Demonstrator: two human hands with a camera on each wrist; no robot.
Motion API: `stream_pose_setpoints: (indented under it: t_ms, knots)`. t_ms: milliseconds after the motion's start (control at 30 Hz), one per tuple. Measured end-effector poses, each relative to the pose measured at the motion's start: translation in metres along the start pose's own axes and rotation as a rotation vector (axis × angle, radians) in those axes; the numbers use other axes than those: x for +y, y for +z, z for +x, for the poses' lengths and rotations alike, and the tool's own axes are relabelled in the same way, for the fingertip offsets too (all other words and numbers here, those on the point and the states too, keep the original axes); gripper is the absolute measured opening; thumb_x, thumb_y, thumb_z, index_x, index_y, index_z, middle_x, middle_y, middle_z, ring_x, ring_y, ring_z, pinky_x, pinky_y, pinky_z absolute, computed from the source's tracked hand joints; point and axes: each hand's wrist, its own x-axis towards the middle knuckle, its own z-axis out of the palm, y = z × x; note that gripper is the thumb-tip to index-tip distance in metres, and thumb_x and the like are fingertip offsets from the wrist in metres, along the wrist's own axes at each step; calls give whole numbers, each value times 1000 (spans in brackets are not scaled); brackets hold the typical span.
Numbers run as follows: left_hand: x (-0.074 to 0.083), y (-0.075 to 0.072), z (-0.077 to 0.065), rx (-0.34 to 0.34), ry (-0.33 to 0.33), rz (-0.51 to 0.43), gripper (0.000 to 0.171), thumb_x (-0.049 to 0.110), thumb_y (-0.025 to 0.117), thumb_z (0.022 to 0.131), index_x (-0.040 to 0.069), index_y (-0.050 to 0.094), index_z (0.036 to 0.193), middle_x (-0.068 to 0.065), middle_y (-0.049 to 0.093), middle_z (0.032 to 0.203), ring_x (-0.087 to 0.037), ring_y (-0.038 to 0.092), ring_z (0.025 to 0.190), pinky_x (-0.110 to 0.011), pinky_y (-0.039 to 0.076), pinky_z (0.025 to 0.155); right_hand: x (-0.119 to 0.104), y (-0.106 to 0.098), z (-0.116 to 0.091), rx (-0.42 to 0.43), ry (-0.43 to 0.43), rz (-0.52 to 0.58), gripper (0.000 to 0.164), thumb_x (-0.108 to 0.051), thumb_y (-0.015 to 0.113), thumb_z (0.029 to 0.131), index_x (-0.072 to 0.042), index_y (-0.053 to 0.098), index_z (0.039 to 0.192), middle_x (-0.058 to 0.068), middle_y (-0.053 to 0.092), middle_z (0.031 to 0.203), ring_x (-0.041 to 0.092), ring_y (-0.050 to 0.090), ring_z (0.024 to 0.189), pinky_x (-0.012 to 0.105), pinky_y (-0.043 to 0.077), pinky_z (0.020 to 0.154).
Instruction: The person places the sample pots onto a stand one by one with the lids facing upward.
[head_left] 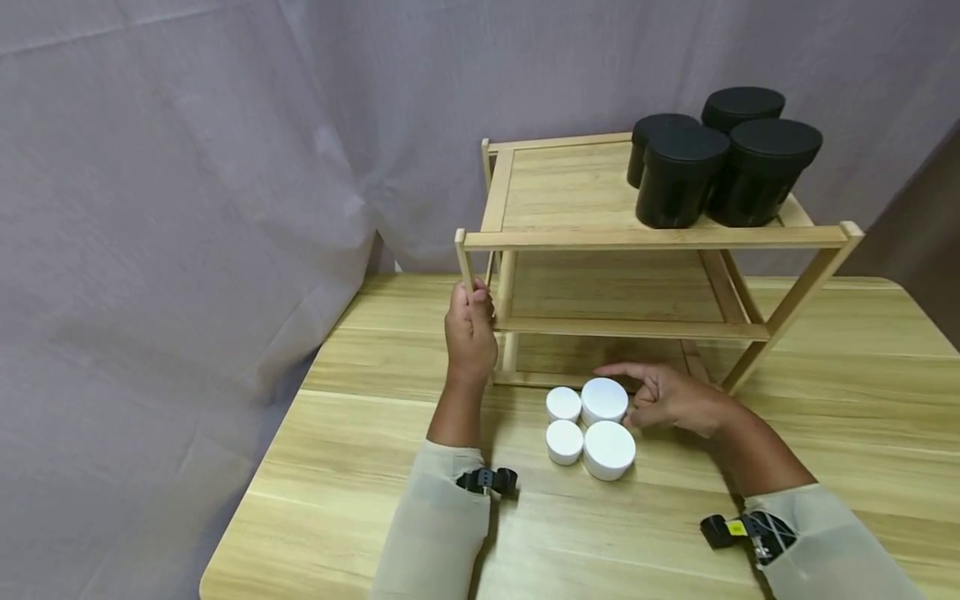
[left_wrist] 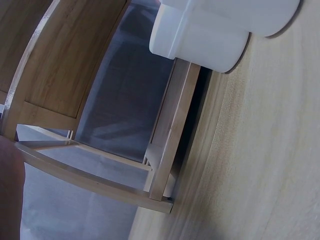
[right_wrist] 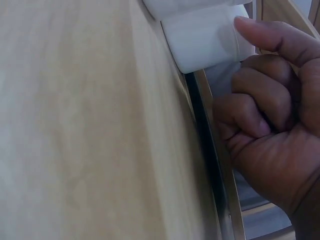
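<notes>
My left hand (head_left: 471,333) grips the front left post of a wooden three-tier shelf (head_left: 622,326). On the table, right before its lowest tier, several white lidded jars stand close together. Two are small, a rear one (head_left: 563,403) and a front one (head_left: 564,442); to their right stand a larger rear jar (head_left: 604,398) and a larger front jar (head_left: 609,450). Around the larger rear jar is my right hand (head_left: 671,400), index finger stretched behind it, thumb at its right side. In the right wrist view the thumb meets the white jar (right_wrist: 205,40), and the other fingers are curled into the palm.
Several black lidded canisters (head_left: 682,179) are grouped on the right part of the top tier. The shelf stands on a light wooden table (head_left: 360,467). A grey cloth (head_left: 225,167) hangs behind and along the left side.
</notes>
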Motion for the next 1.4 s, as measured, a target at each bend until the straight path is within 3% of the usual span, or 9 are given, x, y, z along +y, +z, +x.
stream_pose_setpoints:
  t_ms: [233,467,567,800,1033,1233,1400]
  knots:
    - [-1,0,0,1,-2,7,82,61,38,109,-20,49,115,0,42,75,-6,40,66,-19,38,60,4,0,0,-22,-22,21,79,5,77,95,-4,42,164,-16,47,63,-4,41,56,22,30,49]
    - [0,0,-1,4,-19,-15,63,43,41,116,-20,49,115,1,42,75,-5,40,66,-19,37,59,6,3,2,-5,-16,17,81,3,80,94,7,37,162,-15,48,62,-3,41,56,22,32,51]
    - [0,1,-1,4,-17,-19,72,51,40,112,-20,49,115,2,41,75,-5,39,66,-19,37,58,7,3,2,-5,-23,29,79,4,80,94,8,38,162,-15,49,62,-3,42,56,24,30,50]
    - [1,1,-1,5,-14,-23,77,56,40,110,-20,49,114,0,42,75,-5,39,66,-19,37,59,8,3,3,-15,-43,32,68,4,79,95,-7,52,157,-15,49,64,-3,42,56,30,26,46]
    - [2,0,1,12,0,-12,66,51,40,112,-14,51,112,1,42,75,-5,40,66,-20,38,59,4,2,3,-6,-18,-3,68,1,80,96,1,47,155,-14,48,64,-2,42,56,24,30,48]
    - [2,0,1,10,-2,-2,76,64,39,106,-12,51,111,3,41,74,-5,39,65,-20,37,58,4,0,1,-1,-2,-10,69,2,80,96,9,42,154,-14,47,63,-3,40,54,21,29,47]
    - [1,0,-1,8,-7,2,80,66,39,106,-14,51,111,3,41,73,-6,39,64,-20,37,58,4,-2,-2,10,30,-27,69,0,80,97,7,42,154,-14,45,62,-3,38,52,20,28,47]
